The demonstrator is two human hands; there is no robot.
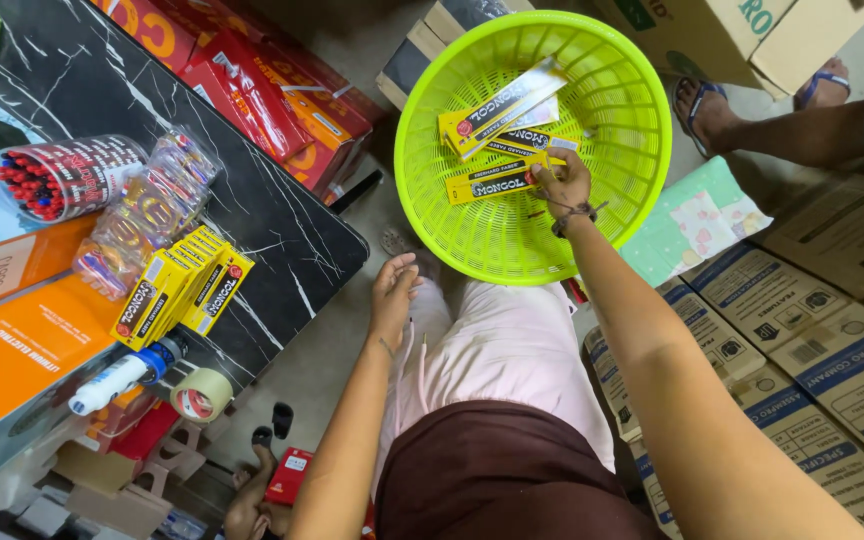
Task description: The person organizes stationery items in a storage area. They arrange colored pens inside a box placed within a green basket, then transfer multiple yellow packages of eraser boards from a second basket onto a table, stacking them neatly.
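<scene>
A long yellow box [492, 183] lies in the lime-green basket [432, 150], low on its near side, and the right hand [564, 182] is closed on the box's right end, fingers curled over it so the grip looks firm, though the fingertips themselves are hidden from this angle. Just above it in the basket sit more yellow boxes [502, 105] of the same kind, overlapping one another at a slant, with a dark box [524, 141] between them and the held one. A bracelet [574, 214] rings the right wrist. The left hand [393, 293] is well apart from the basket, resting on the knee of the pale pink trousers [502, 345], fingers loosely spread and holding nothing. To the left stands a black marbled table [282, 230]; on it a stack of yellow boxes [180, 286] lies near the edge, beside clear packets [147, 215] of small coloured items and a clear tub of red pens [67, 175]. At the table's near corner are a roll of tape [200, 393] and a white bottle with a blue cap [122, 375]. Red cartons [282, 95] are piled beyond the table, orange boxes [12, 350] at the far left, and brown cardboard cartons [832, 350] on the right. Another person's sandalled feet [712, 105] show past the basket.
</scene>
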